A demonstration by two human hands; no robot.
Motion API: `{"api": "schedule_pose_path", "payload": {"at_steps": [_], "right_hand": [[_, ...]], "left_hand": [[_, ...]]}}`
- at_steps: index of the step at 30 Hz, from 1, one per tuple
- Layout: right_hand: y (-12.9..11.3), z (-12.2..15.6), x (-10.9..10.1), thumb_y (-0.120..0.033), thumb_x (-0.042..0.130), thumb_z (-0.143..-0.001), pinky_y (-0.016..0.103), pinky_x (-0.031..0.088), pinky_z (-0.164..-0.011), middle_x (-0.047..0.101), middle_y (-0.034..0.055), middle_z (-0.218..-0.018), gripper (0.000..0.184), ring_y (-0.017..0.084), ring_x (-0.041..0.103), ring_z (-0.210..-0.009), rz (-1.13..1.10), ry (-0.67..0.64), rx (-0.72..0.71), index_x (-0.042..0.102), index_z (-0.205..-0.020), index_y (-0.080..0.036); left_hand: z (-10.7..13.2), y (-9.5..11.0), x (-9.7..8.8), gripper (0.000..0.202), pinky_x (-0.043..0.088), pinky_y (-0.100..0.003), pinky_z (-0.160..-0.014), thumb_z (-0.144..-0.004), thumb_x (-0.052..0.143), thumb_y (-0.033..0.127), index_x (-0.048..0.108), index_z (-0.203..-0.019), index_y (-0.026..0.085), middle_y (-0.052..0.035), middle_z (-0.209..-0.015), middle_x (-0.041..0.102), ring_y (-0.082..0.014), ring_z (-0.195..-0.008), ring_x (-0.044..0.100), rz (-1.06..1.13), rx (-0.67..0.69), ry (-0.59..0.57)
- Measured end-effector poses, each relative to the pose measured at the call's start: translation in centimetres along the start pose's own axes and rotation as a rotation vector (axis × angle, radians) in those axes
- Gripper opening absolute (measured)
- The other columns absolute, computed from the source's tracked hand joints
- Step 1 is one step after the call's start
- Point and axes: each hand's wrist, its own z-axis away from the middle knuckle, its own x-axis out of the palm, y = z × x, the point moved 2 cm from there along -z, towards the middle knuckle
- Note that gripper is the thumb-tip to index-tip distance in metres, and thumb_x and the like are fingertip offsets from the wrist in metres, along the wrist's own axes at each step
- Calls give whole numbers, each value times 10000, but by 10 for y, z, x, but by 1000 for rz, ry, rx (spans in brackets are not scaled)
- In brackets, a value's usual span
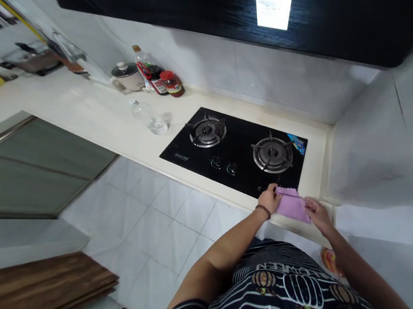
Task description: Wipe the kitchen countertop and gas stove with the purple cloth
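A purple cloth [293,206] with a scalloped edge is stretched between my two hands at the front right corner of the black gas stove [190,152]. My left hand [269,199], with a dark bead bracelet at the wrist, grips the cloth's left side. On the other side, my right hand [318,213] pinches its right edge. The cloth looks folded along the top. Just beyond it is the right burner [273,154]; the left burner [208,131] is farther off. Two knobs [224,165] sit between the burners.
Left of the stove, a clear plastic bottle [149,117] stands on the white counter [104,113]. Behind it are a red-lidded jar [172,83] and a small lidded pot [127,76]. A black range hood [206,12] hangs overhead. Beside my right forearm is an orange-labelled bottle [330,260].
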Motion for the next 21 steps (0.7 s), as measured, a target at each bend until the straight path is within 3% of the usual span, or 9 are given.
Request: {"api": "schedule_pose_path", "payload": {"at_steps": [2,4,6,9,11,16,18,21], "right_hand": [[-13,-5,-1,-619,558,-872,640,555,-1211,733,283,-1501,813,402,709,-1367,150,78,-122,697,-1468,-85],[-27,3,11,-523,508,-966,625,438,-1327,626,253,-1663,730,382,557,-1572,348,39,-308,664,-1550,-115],[-36,16,33,-422,496,-1016,637,289,-1405,510,140,-1797,641,356,367,-1716,576,-127,-440,644,-1612,-238],[-40,29,65,-335,467,-1050,693,158,-1424,359,-8,-1884,645,329,219,-1779,836,-356,-453,546,-1685,-412],[-43,24,72,-331,391,-1087,683,177,-1417,321,-22,-1897,652,309,216,-1780,885,-343,-410,470,-1727,-426],[-39,-6,53,-440,254,-1128,687,410,-1287,426,92,-1854,657,372,401,-1678,795,-22,-245,462,-1746,-357],[-27,-4,43,-452,249,-1110,707,461,-1233,460,177,-1822,699,425,475,-1612,779,18,-229,474,-1746,-268],[0,13,33,-440,267,-1063,745,480,-1197,476,259,-1788,750,501,530,-1554,773,5,-258,547,-1697,-154]], "left_hand": [[-11,5,-6,577,571,-340,-951,-914,743,200,643,-1481,239,-47,-1034,824,-234,-1002,770,29,-39,68],[-11,-1,-13,618,575,-330,-939,-925,705,170,611,-1534,224,-58,-1093,833,-210,-968,771,63,-31,107],[1,-20,-22,572,578,-310,-877,-926,668,155,643,-1494,214,-48,-1066,831,-179,-856,748,110,-28,139],[30,-64,-39,482,571,-281,-779,-896,638,155,709,-1370,210,-12,-948,808,-147,-700,687,189,-81,208],[56,-97,-55,443,577,-279,-742,-885,620,177,722,-1316,210,7,-882,786,-144,-649,677,232,-165,272],[142,-180,-96,357,608,-288,-686,-855,651,227,709,-1204,183,-2,-789,753,-179,-632,753,288,-619,520],[185,-208,-102,337,604,-282,-647,-861,642,235,695,-1187,167,-21,-770,752,-200,-652,785,333,-831,595],[252,-240,-97,281,606,-301,-592,-854,619,255,693,-1109,162,-38,-695,716,-267,-709,830,369,-1060,645]]}}
